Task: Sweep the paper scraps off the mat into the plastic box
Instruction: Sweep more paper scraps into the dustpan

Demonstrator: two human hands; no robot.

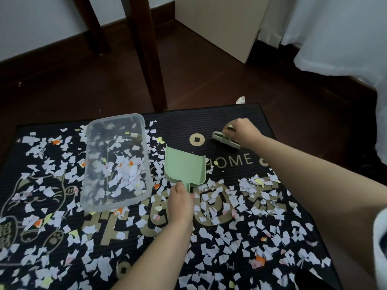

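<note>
A black mat (180, 124) with gold lettering lies on the floor, strewn with many white, yellow and orange paper scraps (226, 206). A clear plastic box (144, 130) stands on its left half and holds a heap of scraps. My left hand (180, 203) grips the handle of a light green dustpan (184, 166), which lies flat on the mat just right of the box. My right hand (240, 130) grips the handle of a small green brush (224, 140) whose head rests on the mat's far right part, where few scraps lie.
Dark wooden furniture legs (146, 59) stand just beyond the mat's far edge. A beige cabinet (219, 24) and white fabric (339, 38) fill the back right. One stray scrap (240, 100) lies on the dark wood floor past the mat.
</note>
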